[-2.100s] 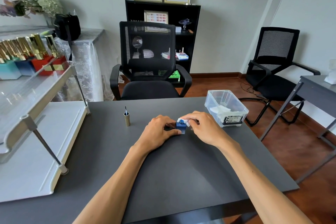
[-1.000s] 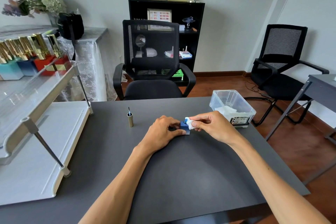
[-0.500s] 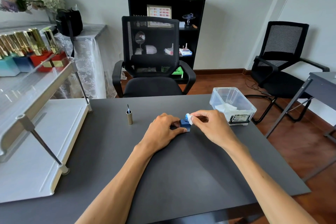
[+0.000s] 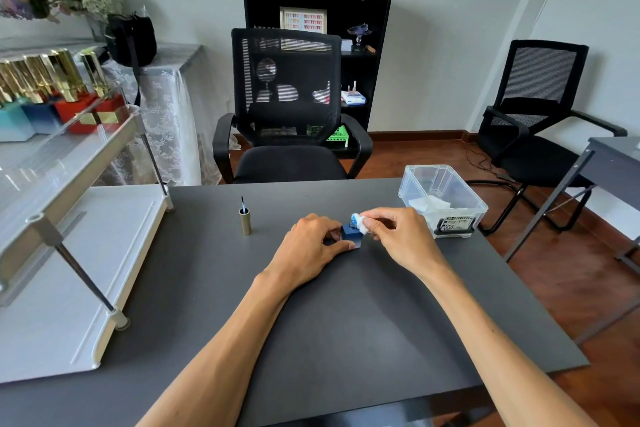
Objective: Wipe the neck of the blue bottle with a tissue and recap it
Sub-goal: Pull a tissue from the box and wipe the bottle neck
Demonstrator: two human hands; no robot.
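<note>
worktop (image 4: 346,322) dark grey, near edge cut off | left hand (image 4: 311,246) fingers closed around bottle (image 4: 351,231), base mostly hidden | right hand (image 4: 398,236) fingers pinching tissue (image 4: 362,225) against the bottle's neck, covering it | cap (image 4: 245,220) upright, left, apart

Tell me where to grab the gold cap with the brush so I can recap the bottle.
Grip the gold cap around its cylinder body, from the side. It stands upright on the table with the brush pointing up, so avoid the top.
</note>
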